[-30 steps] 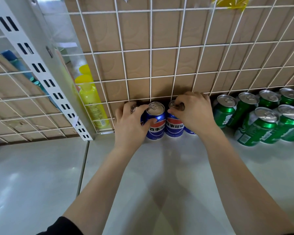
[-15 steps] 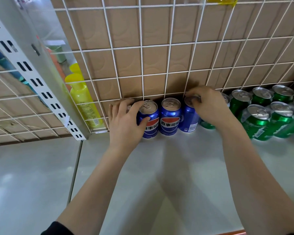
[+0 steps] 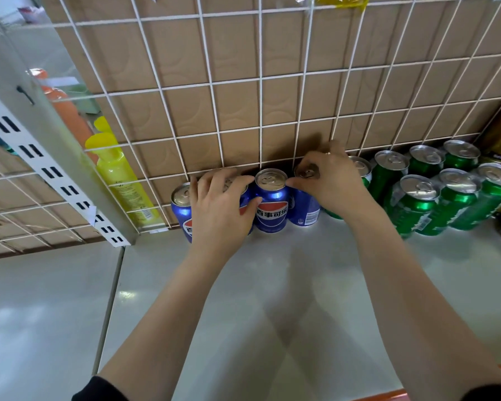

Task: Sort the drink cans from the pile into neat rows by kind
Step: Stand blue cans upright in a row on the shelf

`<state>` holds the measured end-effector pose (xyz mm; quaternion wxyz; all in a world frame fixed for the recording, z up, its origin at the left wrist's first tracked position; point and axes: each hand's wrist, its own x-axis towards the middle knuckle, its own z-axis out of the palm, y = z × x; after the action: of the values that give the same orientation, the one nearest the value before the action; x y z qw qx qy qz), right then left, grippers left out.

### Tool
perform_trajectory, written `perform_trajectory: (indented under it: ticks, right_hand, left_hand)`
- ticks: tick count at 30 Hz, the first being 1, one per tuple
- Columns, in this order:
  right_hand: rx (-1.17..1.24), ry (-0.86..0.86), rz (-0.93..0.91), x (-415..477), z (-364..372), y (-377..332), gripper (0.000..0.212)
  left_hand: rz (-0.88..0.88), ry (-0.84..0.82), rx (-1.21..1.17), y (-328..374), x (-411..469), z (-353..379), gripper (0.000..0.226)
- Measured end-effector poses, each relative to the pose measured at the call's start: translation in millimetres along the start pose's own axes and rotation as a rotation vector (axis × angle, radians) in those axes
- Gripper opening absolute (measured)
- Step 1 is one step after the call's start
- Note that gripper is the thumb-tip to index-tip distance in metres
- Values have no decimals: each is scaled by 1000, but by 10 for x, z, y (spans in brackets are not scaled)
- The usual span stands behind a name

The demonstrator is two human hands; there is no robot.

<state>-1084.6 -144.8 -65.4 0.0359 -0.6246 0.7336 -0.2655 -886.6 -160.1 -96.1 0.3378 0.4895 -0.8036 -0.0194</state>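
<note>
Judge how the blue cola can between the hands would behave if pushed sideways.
The blue cola can stands upright on a glossy shelf, so it would probably slide readily. Its top looks sealed, so it is likely full, heavy and slow to tip.

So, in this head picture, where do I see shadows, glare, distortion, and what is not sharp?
Head view: the wide lens bends the grid lines; soft arm shadows cross on the shelf, with a small glare patch near its left seam; the blue cans are sharp, the orange bottle at far left is hazy.
</note>
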Motion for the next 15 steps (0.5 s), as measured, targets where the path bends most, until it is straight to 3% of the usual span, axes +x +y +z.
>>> perform_trajectory:
  ticks: [4,9,12,15]
  right_hand:
    - [-74,41,45,1,21,18,45]
    - [-29,-44,-68,25,-84,20,28]
    - [37,-129,-125,15,-114,43,35]
    - [20,-95,-86,-27,-66,54,39]
  left_hand:
    - [42,-30,44,80,17,50,33]
    - [57,-64,109,92,30,137,28]
    - [38,-47,106,90,46,164,24]
    - [31,-36,95,103,54,163,24]
